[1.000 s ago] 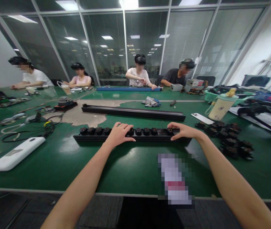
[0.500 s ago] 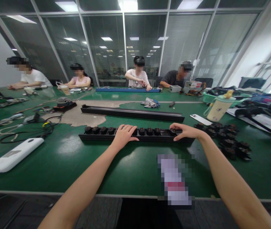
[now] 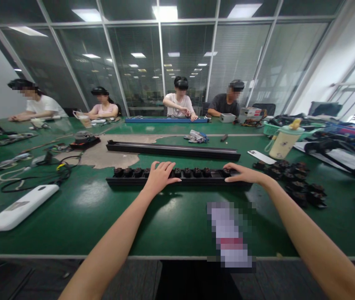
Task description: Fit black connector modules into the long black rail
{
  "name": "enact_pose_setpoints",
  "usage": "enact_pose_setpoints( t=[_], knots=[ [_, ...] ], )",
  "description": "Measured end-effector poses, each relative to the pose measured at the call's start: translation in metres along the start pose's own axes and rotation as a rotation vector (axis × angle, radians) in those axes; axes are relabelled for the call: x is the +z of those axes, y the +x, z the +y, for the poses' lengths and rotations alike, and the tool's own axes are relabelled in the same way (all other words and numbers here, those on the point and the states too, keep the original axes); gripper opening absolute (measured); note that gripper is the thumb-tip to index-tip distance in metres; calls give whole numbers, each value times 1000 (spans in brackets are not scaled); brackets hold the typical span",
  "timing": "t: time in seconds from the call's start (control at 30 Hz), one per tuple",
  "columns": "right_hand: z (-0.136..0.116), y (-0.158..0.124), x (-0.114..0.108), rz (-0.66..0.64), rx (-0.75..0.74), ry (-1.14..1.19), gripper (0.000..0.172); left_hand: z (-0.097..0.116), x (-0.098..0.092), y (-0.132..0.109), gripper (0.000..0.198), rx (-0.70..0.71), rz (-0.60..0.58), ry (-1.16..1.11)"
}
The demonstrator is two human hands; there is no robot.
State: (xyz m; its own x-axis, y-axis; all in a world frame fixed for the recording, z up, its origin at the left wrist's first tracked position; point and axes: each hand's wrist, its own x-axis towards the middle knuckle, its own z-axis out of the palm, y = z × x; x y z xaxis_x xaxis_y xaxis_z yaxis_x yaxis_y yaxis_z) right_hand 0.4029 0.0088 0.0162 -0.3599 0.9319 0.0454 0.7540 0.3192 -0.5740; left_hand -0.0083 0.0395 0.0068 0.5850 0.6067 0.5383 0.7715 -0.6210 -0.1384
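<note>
A long black rail (image 3: pixel 196 181) lies crosswise in front of me, with a row of round black parts (image 3: pixel 187 171) seated along its channel. My left hand (image 3: pixel 161 176) lies over the rail left of its middle, fingers across the top and thumb along the front side, covering some of the parts. Near the rail's right end, my right hand (image 3: pixel 242 172) has its thumb and fingers closed around one round black part (image 3: pixel 226 171), which sits at the channel and is partly hidden. Bare channel shows just left of it.
Behind lies a second black rail (image 3: pixel 171 151). On the right are loose black parts (image 3: pixel 299 183), a phone (image 3: pixel 261 157) and a cream bottle (image 3: pixel 285 143). A white device (image 3: pixel 21 208) and cables (image 3: pixel 68 166) lie left. A blurred object (image 3: pixel 230 233) is in front. Several people sit opposite.
My left hand has slid slightly left along the rail, uncovering one more round part. My right hand stays at the same part. The view has shifted a little.
</note>
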Motion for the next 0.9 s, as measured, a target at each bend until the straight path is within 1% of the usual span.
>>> enact_pose_setpoints(
  t=[0.1,0.2,0.27,0.37,0.5,0.7,0.8,0.9],
  knots=[
    [0,-2,17,190,-18,-110,51,-8,-2,-1,60,-38,7,2],
    [-2,0,34,367,-22,-234,47,-8,-1,-2,53,-32,-9,-6],
    [-3,2,42,432,3,-300,45,-5,1,-2,49,-24,-21,-15],
    [-4,4,47,478,62,-364,41,-1,2,-1,46,-30,-25,-21],
    [-5,5,48,494,105,-400,35,0,3,-1,46,-43,-12,-37],
    [-6,5,49,517,93,-405,34,1,2,-2,51,-64,-6,-81],
    [-1,7,51,542,83,-336,35,1,2,-2,51,-74,-8,-94],
    [4,7,53,628,50,-310,36,1,3,-2,50,-79,-8,-100]
  ],
)
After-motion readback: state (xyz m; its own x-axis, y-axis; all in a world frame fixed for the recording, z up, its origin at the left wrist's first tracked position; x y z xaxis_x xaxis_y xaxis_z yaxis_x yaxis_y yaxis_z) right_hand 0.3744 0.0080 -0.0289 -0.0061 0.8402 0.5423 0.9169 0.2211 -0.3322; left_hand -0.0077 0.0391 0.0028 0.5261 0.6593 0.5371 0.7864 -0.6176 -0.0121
